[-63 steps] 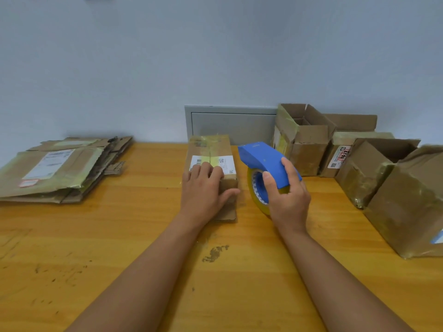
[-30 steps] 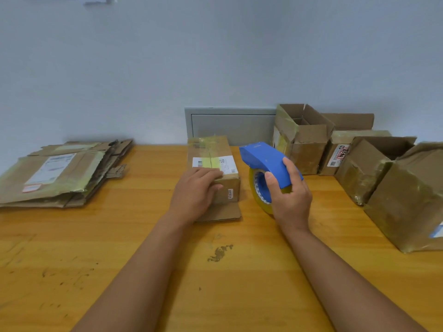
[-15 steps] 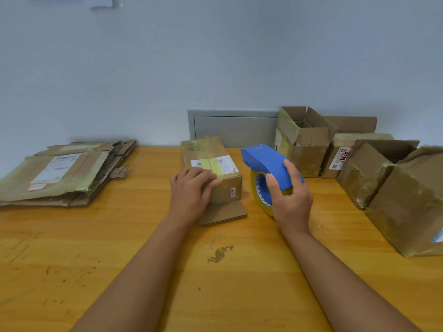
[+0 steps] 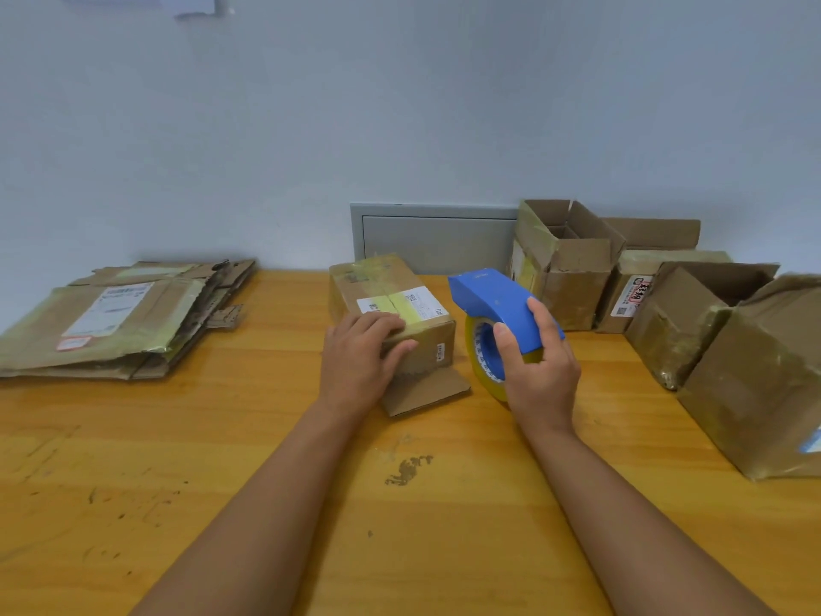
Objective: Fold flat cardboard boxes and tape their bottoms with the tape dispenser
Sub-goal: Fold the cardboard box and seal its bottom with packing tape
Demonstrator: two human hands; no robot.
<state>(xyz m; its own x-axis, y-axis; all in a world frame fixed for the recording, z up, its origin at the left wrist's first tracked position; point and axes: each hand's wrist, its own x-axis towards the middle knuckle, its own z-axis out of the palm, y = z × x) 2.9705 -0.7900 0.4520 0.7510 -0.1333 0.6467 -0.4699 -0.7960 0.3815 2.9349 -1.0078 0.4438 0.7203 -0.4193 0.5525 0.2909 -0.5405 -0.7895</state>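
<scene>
A small brown cardboard box (image 4: 400,300) with a white label and yellowish tape lies at the middle of the wooden table (image 4: 222,460), turned at an angle, one flap flat on the table at its near end. My left hand (image 4: 360,357) grips the box's near left corner, fingers on top and thumb on the end face. Just right of the box, my right hand (image 4: 537,366) holds the blue tape dispenser (image 4: 497,304) with its yellow tape roll standing on the table.
A stack of flat cardboard boxes (image 4: 115,317) lies at the left. Several folded boxes (image 4: 568,269) crowd the right side up to the table's edge. A grey panel (image 4: 435,237) is set in the wall behind.
My left hand has slid from the box's top to its near left corner and turned the box, its far end swinging left. The dispenser has stayed where it was.
</scene>
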